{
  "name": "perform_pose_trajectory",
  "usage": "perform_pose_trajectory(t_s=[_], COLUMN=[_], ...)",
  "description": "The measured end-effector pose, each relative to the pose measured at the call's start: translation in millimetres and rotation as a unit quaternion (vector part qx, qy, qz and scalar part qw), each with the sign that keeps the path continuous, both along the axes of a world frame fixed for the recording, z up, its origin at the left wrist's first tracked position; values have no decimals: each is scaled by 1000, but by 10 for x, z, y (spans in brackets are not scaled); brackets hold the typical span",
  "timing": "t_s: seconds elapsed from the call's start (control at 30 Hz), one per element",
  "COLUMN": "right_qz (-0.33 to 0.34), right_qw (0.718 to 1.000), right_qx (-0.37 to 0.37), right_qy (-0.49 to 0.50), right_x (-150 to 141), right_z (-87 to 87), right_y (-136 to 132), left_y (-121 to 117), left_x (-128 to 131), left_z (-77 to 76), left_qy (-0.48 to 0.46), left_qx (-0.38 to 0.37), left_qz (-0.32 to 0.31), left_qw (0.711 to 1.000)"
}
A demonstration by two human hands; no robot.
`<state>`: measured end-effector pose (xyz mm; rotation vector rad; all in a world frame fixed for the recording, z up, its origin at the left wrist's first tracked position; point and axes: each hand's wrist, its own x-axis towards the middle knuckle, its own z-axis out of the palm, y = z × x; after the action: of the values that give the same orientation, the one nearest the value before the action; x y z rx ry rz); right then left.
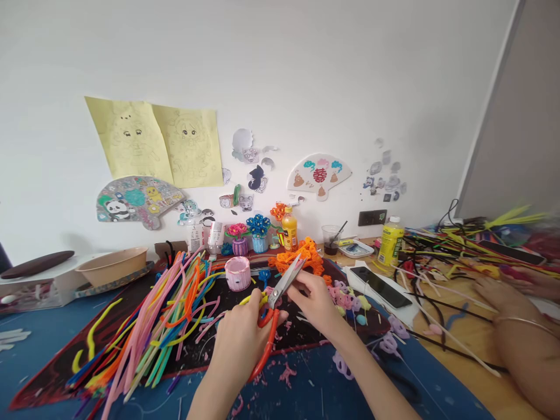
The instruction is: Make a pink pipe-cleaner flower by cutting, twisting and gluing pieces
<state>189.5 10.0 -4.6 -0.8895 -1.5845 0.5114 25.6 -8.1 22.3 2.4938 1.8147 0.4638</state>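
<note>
My left hand [242, 335] is closed around the scissors [284, 284], which have orange-red and yellow handles. Their blades slant up and to the right, slightly apart. Close beside the blades is my right hand [317, 300], fingers curled together; what they pinch, if anything, is too small to make out. Just beyond the blade tips lies a heap of orange pipe cleaners [308, 255]. A pink pot [237, 274] stands left of the scissors, near a small blue piece [264, 276]. Pink and purple looped pieces [343, 296] lie beyond my right wrist.
Many-coloured pipe cleaners [149, 326] are piled at left on a dark mat. Behind stand pipe-cleaner flowers in pots [259, 233], an orange bottle [289, 228] and a yellow bottle [391, 242]. A phone [380, 286] lies at right, near another person's arm [525, 350].
</note>
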Motion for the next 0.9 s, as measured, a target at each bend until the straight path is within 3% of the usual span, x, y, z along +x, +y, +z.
perform_pose_trajectory(t_s=[0.37,0.6,0.9], right_qz=[-14,-24,-27], right_qw=[1000,999,999], right_qx=[1,11,6], right_qy=[-9,-27,-31], right_x=[-8,-1,-23], right_z=[25,10,46], right_y=[-19,-20,-51], left_y=[-12,-17,-47], left_x=[9,-7,59], left_z=[-27,-125,-87], left_qy=[43,60,83], left_qx=[23,40,6], left_qz=[3,-4,-14], left_qw=[999,997,996])
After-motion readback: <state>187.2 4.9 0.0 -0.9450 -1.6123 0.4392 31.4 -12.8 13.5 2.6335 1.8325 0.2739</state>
